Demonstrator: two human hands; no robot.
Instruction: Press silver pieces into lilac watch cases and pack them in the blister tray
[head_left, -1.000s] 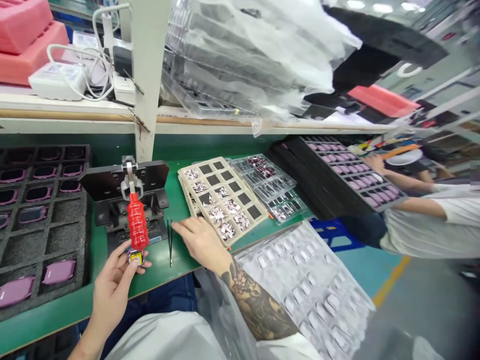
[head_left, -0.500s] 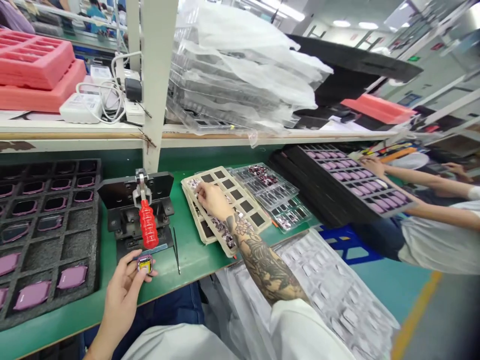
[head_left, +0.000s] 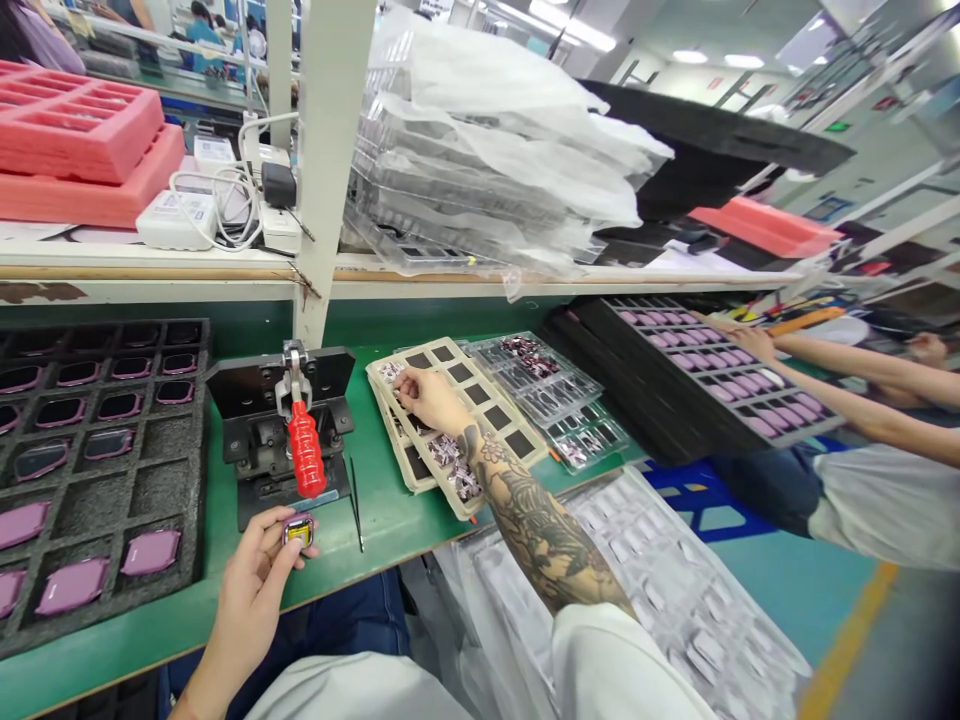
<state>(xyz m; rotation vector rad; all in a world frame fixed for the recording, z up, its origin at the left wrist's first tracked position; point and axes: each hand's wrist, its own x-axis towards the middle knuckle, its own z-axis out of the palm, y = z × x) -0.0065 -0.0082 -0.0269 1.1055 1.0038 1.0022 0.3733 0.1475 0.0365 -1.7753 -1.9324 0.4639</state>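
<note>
Between the thumb and fingers of my left hand [head_left: 255,580] is a small purple watch case [head_left: 298,531], its open side up and yellow showing inside. It sits just in front of a black clamp fixture [head_left: 251,450] with a red handle [head_left: 306,450]. My right hand [head_left: 429,398] reaches over a beige tray [head_left: 536,440] with dark square pockets. Its fingers are pinched together at small shiny pieces [head_left: 391,372] in the tray's upper left; whether anything is between the fingertips cannot be made out. More small purple parts [head_left: 454,460] lie beneath my right wrist.
Tweezers [head_left: 355,505] lie right of the fixture. A black foam tray [head_left: 97,500] of purple watch cases stands at left. Clear plastic trays [head_left: 536,375] lie behind my right forearm. At right, a co-worker's hands [head_left: 754,342] touch a tray of purple parts [head_left: 720,370].
The view has shifted slightly, so most things appear a little further right. My left hand still holds the watch case, and my right fingers stay at the tray's small pieces.
</note>
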